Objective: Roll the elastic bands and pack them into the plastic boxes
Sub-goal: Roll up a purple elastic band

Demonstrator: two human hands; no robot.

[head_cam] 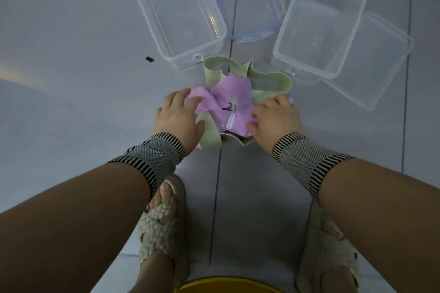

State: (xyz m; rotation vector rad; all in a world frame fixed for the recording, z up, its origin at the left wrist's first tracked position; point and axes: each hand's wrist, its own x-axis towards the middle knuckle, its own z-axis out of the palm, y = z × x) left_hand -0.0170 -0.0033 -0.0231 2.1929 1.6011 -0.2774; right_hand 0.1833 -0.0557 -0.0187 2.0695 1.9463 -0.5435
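Note:
A tangled heap of elastic bands lies on the grey floor, purple bands (232,97) on top of pale green ones (269,78). My left hand (178,116) rests on the heap's left side, fingers spread over a purple band. My right hand (276,116) lies on the right side, its fingertips touching the purple band near a small white label. Beyond the heap stand two clear plastic boxes, one at the left (176,9) and one at the right (319,24), both open with nothing inside.
A blue-rimmed lid (252,31) lies between the boxes and a clear lid (371,64) leans beside the right box. A small dark speck (150,59) sits on the floor at left. My feet in fuzzy slippers (162,223) are below, and a yellow object (228,285) at the bottom edge.

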